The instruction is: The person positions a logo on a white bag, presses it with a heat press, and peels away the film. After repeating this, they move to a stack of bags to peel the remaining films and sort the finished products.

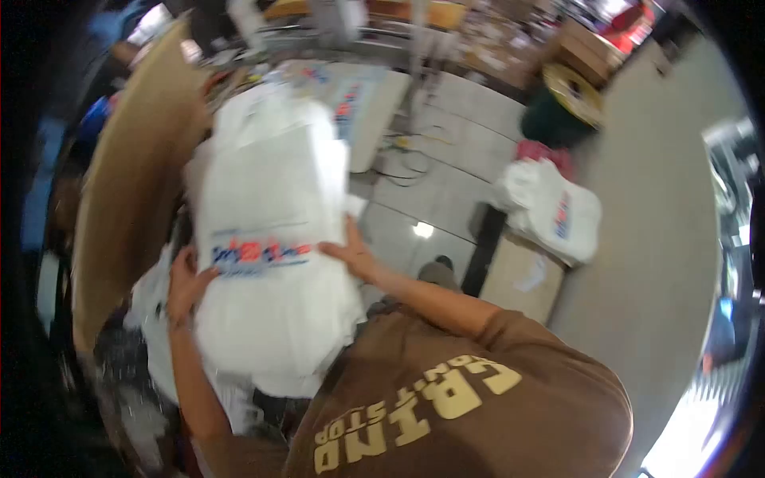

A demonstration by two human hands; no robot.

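A thick stack of white plastic bags (271,187) with red and blue print lies lengthwise before me, somewhat blurred. My left hand (187,283) grips its left edge, thumb on top beside the printed line. On the opposite edge my right hand (351,251) holds the stack, with its thumb on the print and the other fingers along the side, partly hidden. Looser white plastic (151,295) shows to the left of and below the stack.
A curved wooden panel (135,175) rises at left. Another pile of printed white bags (554,211) rests on a box (522,279) at right. Behind it stands a dark green drum (558,107). Cables (406,163) lie on the tiled floor (470,159). A long pale surface (653,207) runs along the right.
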